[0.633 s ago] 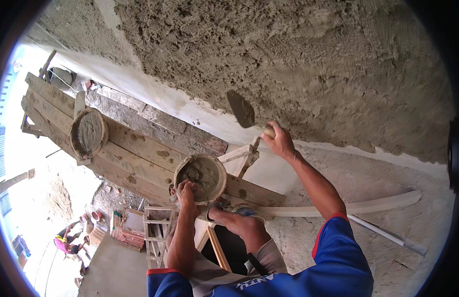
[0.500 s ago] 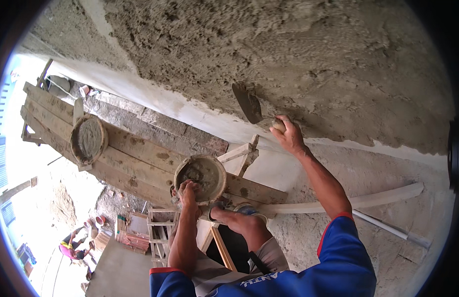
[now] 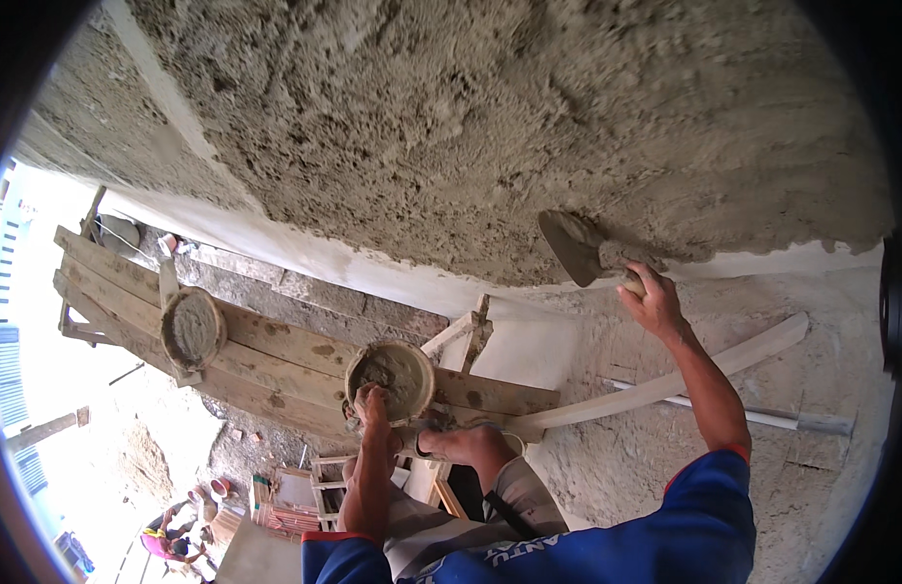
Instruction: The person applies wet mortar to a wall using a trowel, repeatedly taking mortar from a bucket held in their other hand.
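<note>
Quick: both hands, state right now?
Left hand: fingers curled at the near rim of the bucket; full closure can't be told.
Right hand: closed, holding the trowel by its handle.

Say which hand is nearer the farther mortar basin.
Left: the left hand is at the nearer basin's rim, right of the farther basin; the right hand, gripping the trowel, is farther right.

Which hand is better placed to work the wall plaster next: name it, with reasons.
Right, I'd judge: the right hand grips the trowel up at the wall plaster, while the left hand is down at the rim of the nearer bowl.
</note>
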{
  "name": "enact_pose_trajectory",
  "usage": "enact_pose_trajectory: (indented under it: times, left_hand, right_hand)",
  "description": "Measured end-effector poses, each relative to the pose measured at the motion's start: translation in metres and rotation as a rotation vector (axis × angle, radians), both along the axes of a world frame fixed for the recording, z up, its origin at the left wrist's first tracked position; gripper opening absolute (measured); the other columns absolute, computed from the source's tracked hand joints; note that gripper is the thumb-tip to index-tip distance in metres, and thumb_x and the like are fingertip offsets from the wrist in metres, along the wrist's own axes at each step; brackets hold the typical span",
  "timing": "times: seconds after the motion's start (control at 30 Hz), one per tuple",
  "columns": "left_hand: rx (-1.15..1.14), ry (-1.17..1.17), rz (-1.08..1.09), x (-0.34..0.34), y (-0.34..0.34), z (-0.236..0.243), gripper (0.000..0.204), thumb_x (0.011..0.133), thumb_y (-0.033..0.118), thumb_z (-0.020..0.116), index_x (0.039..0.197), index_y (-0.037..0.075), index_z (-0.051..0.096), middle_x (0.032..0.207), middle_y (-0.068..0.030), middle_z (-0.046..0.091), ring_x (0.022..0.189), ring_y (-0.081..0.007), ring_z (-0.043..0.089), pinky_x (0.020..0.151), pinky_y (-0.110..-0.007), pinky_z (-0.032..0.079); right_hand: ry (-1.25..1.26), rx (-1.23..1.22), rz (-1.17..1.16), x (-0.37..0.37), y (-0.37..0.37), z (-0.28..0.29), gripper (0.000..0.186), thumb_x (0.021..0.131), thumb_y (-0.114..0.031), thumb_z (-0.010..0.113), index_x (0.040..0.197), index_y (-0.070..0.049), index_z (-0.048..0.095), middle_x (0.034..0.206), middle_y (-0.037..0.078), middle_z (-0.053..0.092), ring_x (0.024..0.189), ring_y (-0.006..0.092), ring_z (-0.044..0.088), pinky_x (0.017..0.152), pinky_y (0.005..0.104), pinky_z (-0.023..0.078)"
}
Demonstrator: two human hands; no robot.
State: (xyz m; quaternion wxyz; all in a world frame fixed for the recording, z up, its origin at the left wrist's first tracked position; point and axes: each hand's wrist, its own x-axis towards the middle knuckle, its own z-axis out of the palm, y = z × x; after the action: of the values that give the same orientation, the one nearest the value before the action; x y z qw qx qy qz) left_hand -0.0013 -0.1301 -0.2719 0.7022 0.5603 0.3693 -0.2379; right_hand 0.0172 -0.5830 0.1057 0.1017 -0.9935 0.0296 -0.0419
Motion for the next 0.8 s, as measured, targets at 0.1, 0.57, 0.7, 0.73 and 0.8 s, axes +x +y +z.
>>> enact_pose_trajectory:
  times: [0.1, 0.57, 0.7, 0.73, 0.8]
  left_hand:
    - [0.030, -0.102, -0.065, 0.004, 0.012, 0.031, 0.020, 0.084, 0.012, 0.056, 0.102, 0.003, 0.056, 0.083, -0.0070, 0.060, 0.070, -0.0161, 0.060, 0.060, -0.029, 0.053]
    - [0.259, -0.033, -0.070, -0.028, 0.161, 0.072, 0.031, 0.083, 0.014, 0.056, 0.111, 0.002, 0.053, 0.091, -0.0110, 0.060, 0.073, -0.0203, 0.060, 0.061, -0.032, 0.053]
    - [0.288, 0.073, -0.104, -0.070, 0.217, 0.077, 0.032, 0.084, 0.016, 0.056, 0.113, 0.007, 0.050, 0.091, -0.0074, 0.058, 0.075, -0.0198, 0.059, 0.063, -0.033, 0.052]
    - [0.301, 0.093, -0.095, -0.082, 0.236, 0.084, 0.032, 0.084, 0.017, 0.056, 0.114, 0.008, 0.049, 0.092, -0.0065, 0.057, 0.076, -0.0196, 0.059, 0.063, -0.033, 0.052]
    - [0.300, 0.104, -0.068, -0.095, 0.249, 0.093, 0.032, 0.084, 0.018, 0.056, 0.114, 0.010, 0.048, 0.092, -0.0047, 0.056, 0.077, -0.0194, 0.058, 0.064, -0.033, 0.051]
  right_hand:
    - [-0.063, -0.041, 0.030, -0.013, 0.010, 0.047, 0.037, 0.078, -0.014, 0.070, 0.109, -0.003, 0.055, 0.083, 0.017, 0.064, 0.074, 0.0348, 0.065, 0.062, 0.0377, 0.053]
    - [0.148, 0.248, 0.843, 0.048, 0.214, 0.261, 0.044, 0.076, -0.022, 0.073, 0.114, -0.009, 0.053, 0.089, 0.010, 0.061, 0.070, 0.0270, 0.064, 0.051, 0.0330, 0.052]
    - [0.311, 0.415, 1.083, 0.066, 0.240, 0.304, 0.049, 0.082, -0.033, 0.069, 0.122, -0.010, 0.053, 0.080, 0.008, 0.062, 0.063, 0.0233, 0.063, 0.044, 0.0289, 0.048]
    - [0.372, 0.497, 1.104, 0.076, 0.243, 0.305, 0.048, 0.083, -0.033, 0.069, 0.121, -0.010, 0.054, 0.075, 0.008, 0.063, 0.059, 0.0224, 0.062, 0.044, 0.0304, 0.048]
    - [0.270, 0.681, 1.029, 0.087, 0.239, 0.272, 0.040, 0.083, -0.031, 0.068, 0.116, -0.009, 0.059, 0.079, 0.007, 0.067, 0.058, 0.0184, 0.062, 0.048, 0.0310, 0.048]
